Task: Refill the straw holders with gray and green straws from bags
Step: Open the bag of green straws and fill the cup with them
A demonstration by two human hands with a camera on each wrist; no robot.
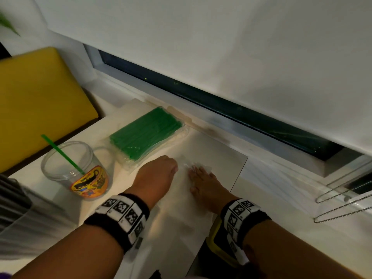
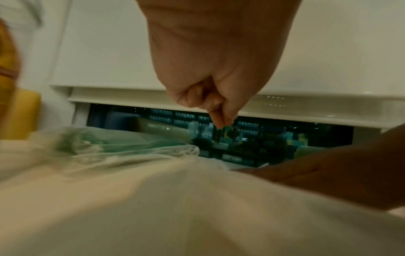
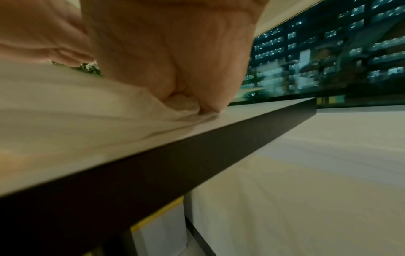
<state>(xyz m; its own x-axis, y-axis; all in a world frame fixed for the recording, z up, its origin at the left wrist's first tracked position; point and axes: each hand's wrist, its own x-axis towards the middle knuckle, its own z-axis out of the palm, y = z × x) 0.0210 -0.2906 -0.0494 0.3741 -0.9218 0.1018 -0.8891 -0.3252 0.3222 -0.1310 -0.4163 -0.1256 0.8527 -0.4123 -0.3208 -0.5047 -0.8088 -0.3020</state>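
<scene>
A pale, cloudy plastic bag point(image 1: 177, 208) lies flat on the white table, its contents not discernible. My left hand point(image 1: 176, 168) pinches the bag's crinkled far edge between thumb and forefinger point(image 2: 222, 121), the other fingers curled. My right hand point(image 1: 194, 170) sits just to the right, its fingers bunching the same plastic point(image 3: 192, 107). A clear bag of green straws point(image 1: 145, 133) lies beyond my left hand, apart from it. Left of that stands a clear cup point(image 1: 74, 168) with a colourful label and one green straw point(image 1: 62, 154) leaning in it.
The table's right edge point(image 1: 239, 174) runs close beside my right hand, with a white sill below it. A yellow cushion point(image 1: 36, 101) sits at far left. A bead chain point(image 1: 342, 208) hangs at right. The dark window strip point(image 1: 221, 109) runs behind.
</scene>
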